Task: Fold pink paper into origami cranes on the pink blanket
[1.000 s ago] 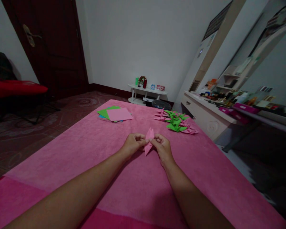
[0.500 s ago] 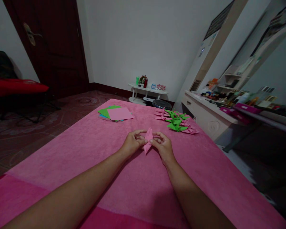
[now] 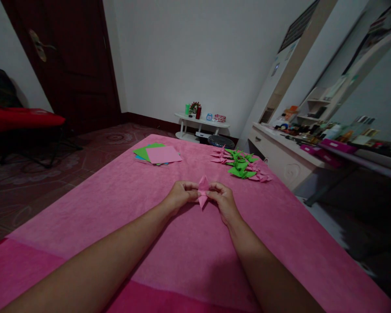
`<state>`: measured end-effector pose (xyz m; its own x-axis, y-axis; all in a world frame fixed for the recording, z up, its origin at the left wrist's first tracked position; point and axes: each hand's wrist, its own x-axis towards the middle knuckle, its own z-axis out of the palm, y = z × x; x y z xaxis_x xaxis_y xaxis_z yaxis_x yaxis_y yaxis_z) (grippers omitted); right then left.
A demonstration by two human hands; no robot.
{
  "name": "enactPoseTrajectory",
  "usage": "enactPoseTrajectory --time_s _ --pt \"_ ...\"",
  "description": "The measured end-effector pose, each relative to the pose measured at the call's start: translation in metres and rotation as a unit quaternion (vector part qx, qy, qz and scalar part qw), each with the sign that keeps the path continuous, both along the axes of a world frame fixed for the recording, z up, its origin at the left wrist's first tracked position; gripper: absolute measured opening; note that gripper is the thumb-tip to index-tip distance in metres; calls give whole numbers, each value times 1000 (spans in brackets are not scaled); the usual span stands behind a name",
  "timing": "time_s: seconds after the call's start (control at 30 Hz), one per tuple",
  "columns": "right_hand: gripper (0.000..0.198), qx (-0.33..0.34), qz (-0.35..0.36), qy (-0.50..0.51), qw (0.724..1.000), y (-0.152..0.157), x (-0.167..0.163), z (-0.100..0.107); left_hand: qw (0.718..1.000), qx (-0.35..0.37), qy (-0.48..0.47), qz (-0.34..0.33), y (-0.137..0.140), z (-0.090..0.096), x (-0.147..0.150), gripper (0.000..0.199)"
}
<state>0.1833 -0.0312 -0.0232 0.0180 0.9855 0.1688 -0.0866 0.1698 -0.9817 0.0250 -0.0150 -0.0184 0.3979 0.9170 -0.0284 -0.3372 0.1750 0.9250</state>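
Note:
A pink folded origami paper [image 3: 203, 189], long and pointed at both ends, is held between my two hands above the pink cloth [image 3: 179, 243]. My left hand [image 3: 181, 194] pinches its left edge between thumb and fingers. On the opposite edge, my right hand [image 3: 222, 197] grips it the same way, thumb near the middle. Beyond the right hand lies a cluster of pink and green folded paper birds [image 3: 241, 167]. Square paper sheets [image 3: 164, 154] in pink, green and blue are stacked beyond the left hand.
A white side table [image 3: 202, 120] with small items stands by the far wall. To the right is a dresser [image 3: 280, 143] crowded with bottles and boxes. A red-seated chair [image 3: 26, 117] stands at left near a dark door [image 3: 61, 56].
The pink folded paper has turned slightly more upright, and its lower tip has shifted a little to the right. Both hands keep hold of it, with fingers slightly shifted.

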Motion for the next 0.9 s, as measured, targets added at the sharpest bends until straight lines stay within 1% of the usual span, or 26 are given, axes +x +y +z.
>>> enactPoseTrajectory --time_s 0.17,0.27,0.4,0.67,0.8,0.9 --pt "11 -9 -5 1 1000 -2 -1 1 1000 -2 4 19 -2 2 0 27" --pt "12 -16 -10 4 1000 -2 -1 1 999 -14 -2 29 -2 3 1 28" --pt "15 7 -10 -23 1000 -1 -1 0 999 -12 1 36 0 0 1 30" --pt "11 42 -9 -40 998 -1 -1 -2 999 3 12 44 -1 3 0 16" --pt "14 48 -12 -49 998 0 -1 -2 998 -7 18 57 -1 3 1 15" --pt "16 47 -12 -52 997 1 0 -3 999 -12 13 50 -1 3 1 15"
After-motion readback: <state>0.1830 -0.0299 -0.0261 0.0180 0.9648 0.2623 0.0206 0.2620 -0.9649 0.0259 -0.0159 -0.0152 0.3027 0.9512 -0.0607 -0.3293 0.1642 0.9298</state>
